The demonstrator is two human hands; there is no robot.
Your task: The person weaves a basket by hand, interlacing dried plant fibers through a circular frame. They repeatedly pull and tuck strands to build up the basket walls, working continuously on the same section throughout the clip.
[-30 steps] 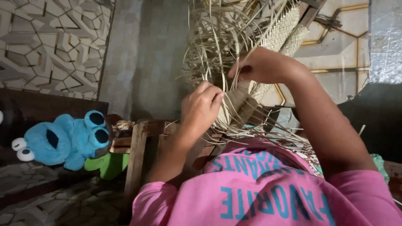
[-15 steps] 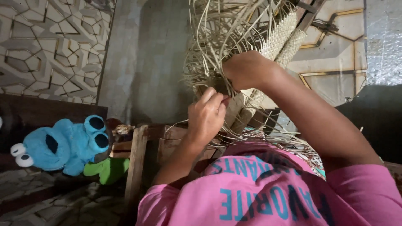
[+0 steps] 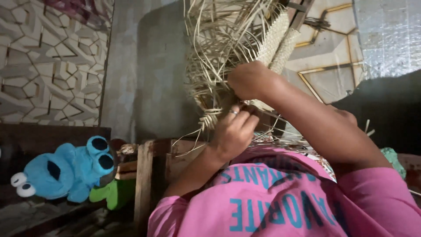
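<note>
A half-woven piece of pale straw (image 3: 219,57), with many loose strands sticking out, hangs in front of my pink shirt (image 3: 280,202). My left hand (image 3: 232,131), a ring on one finger, pinches strands at the plaited lower edge of the weave. Just above it, my right hand (image 3: 250,81) is closed over the straw, its forearm coming in from the lower right. A finished patterned section of the weave (image 3: 276,39) shows beyond my right hand. The fingertips of both hands are partly hidden among the strands.
A blue plush toy with big eyes (image 3: 66,169) lies on a dark bench at the left, a green plush (image 3: 112,193) beside it. A wooden stool or frame (image 3: 149,175) stands under my left arm. Patterned wall tiles (image 3: 48,61) lie beyond.
My right hand has come down and left to meet my left hand at the weave. My left hand has shifted slightly right and closed on the plaited edge.
</note>
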